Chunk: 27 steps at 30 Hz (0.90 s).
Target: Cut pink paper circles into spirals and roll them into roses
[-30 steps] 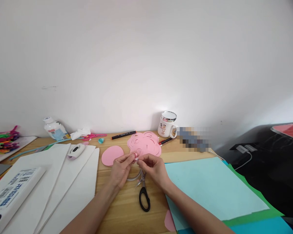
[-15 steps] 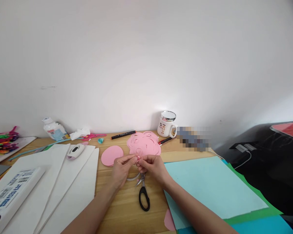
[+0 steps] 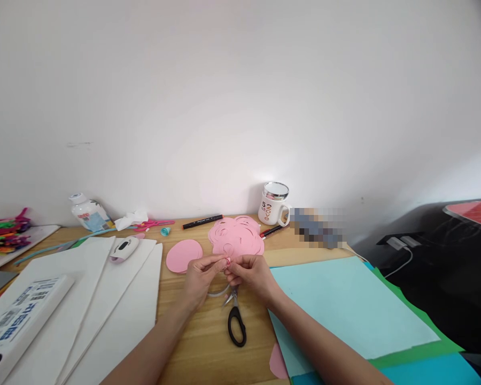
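Observation:
My left hand (image 3: 200, 275) and my right hand (image 3: 250, 274) meet at the middle of the table. Between their pinched fingertips they hold a small rolled piece of pink paper (image 3: 228, 261). Just beyond my fingers lies a pile of cut pink paper (image 3: 240, 235), and a stack of pink paper circles (image 3: 183, 255) is to its left. Scissors with black handles (image 3: 237, 326) lie below my hands, their blades partly hidden by my fingers. Part of a grey-white ring (image 3: 218, 293) shows beneath my left hand.
White sheets (image 3: 132, 299) with a white box (image 3: 28, 315) cover the left side. Light blue paper (image 3: 353, 307) lies under my right forearm. Along the wall are a bottle (image 3: 90, 214), a black marker (image 3: 202, 222) and a white mug (image 3: 273, 206).
The small pink roll has turned slightly between my fingertips. Both hands stay in nearly the same place.

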Each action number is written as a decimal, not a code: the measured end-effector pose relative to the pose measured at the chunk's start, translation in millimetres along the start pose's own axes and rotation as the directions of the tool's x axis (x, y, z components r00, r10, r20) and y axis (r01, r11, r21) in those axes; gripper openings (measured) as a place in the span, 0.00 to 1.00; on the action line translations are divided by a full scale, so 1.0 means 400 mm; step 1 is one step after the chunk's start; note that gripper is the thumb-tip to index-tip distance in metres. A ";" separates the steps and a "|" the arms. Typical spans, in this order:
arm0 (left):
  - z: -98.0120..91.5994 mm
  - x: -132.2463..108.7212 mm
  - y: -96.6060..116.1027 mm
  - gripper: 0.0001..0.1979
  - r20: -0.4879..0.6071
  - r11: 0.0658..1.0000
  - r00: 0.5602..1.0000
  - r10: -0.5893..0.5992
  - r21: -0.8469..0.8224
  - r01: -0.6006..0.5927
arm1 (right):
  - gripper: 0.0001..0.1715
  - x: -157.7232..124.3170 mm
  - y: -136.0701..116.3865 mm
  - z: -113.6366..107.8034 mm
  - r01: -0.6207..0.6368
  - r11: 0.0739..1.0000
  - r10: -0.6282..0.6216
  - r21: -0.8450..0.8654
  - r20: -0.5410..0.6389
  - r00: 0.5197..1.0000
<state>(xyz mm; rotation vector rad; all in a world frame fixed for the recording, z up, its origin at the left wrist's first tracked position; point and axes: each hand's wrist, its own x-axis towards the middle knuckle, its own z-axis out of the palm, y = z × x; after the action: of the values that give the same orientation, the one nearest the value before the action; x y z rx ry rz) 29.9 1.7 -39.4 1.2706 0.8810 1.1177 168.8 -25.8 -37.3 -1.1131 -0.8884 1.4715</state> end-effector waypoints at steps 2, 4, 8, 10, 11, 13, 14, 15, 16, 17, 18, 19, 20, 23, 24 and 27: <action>0.000 0.000 0.000 0.08 -0.003 1.000 1.000 0.005 0.003 -0.005 | 0.23 0.001 0.003 -0.001 0.009 1.000 -0.009 -0.007 -0.002 1.000; 0.000 -0.001 0.001 0.08 -0.009 1.000 1.000 0.009 0.022 -0.009 | 0.23 0.003 0.008 -0.002 0.022 1.000 -0.022 -0.017 -0.006 1.000; 0.001 -0.002 0.003 0.07 -0.031 0.996 0.999 0.027 0.080 -0.025 | 0.22 0.004 0.016 -0.002 0.050 0.998 -0.050 -0.038 -0.010 0.999; 0.002 -0.003 0.003 0.07 -0.030 0.994 0.999 0.038 0.101 -0.035 | 0.22 0.004 0.017 0.000 0.059 0.997 -0.060 -0.047 -0.007 0.998; 0.002 -0.003 0.003 0.07 -0.028 0.993 0.999 0.042 0.109 -0.039 | 0.22 0.003 0.018 0.001 0.062 0.997 -0.063 -0.051 -0.006 0.998; 0.002 -0.004 0.003 0.07 -0.018 0.992 0.999 0.042 0.118 -0.040 | 0.22 0.004 0.020 0.004 0.066 0.996 -0.067 -0.058 -0.003 0.998; 0.002 -0.004 0.003 0.07 -0.013 0.992 0.999 0.038 0.117 -0.036 | 0.22 0.004 0.021 0.004 0.067 0.996 -0.067 -0.061 -0.001 0.998; 0.003 -0.004 0.002 0.07 -0.010 0.994 0.999 0.031 0.109 -0.029 | 0.21 0.005 0.022 0.005 0.067 0.996 -0.067 -0.063 0.000 0.998; 0.003 -0.004 0.001 0.07 -0.006 0.996 1.000 0.022 0.090 -0.022 | 0.21 0.006 0.023 0.005 0.066 0.996 -0.066 -0.065 0.002 0.998; 0.004 -0.003 0.000 0.08 -0.004 0.998 1.000 0.012 0.059 -0.012 | 0.20 0.008 0.023 0.004 0.065 0.996 -0.065 -0.065 0.002 0.998; 0.004 -0.003 -0.001 0.08 -0.005 1.000 1.000 -0.001 0.017 0.001 | 0.20 0.009 0.023 0.003 0.062 0.996 -0.062 -0.065 0.001 0.998; 0.004 -0.001 -0.002 0.08 -0.015 0.999 1.000 -0.015 -0.033 0.015 | 0.20 0.011 0.022 0.002 0.058 0.996 -0.058 -0.064 -0.001 0.998; 0.004 0.000 -0.002 0.09 -0.030 0.996 0.999 -0.030 -0.088 0.027 | 0.20 0.012 0.020 0.000 0.053 0.997 -0.054 -0.063 -0.004 0.999; 0.004 0.003 -0.001 0.10 -0.080 0.975 0.994 -0.067 -0.217 0.048 | 0.21 0.012 0.012 -0.001 0.047 0.997 -0.048 -0.056 -0.009 0.999; 0.005 0.003 0.000 0.10 -0.077 0.970 0.994 -0.072 -0.237 0.052 | 0.22 0.010 0.009 -0.001 0.049 0.997 -0.050 -0.055 -0.005 0.999; 0.008 0.001 0.007 0.09 -0.015 0.971 0.998 -0.062 -0.232 0.057 | 0.24 0.005 0.004 0.002 0.059 0.996 -0.059 -0.062 0.013 0.998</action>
<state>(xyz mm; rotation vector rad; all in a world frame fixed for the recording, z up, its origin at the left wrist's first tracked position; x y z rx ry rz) 32.4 1.0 -36.1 1.0354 0.7753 1.1526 167.5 -24.1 -38.9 -1.1155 -0.9727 1.4116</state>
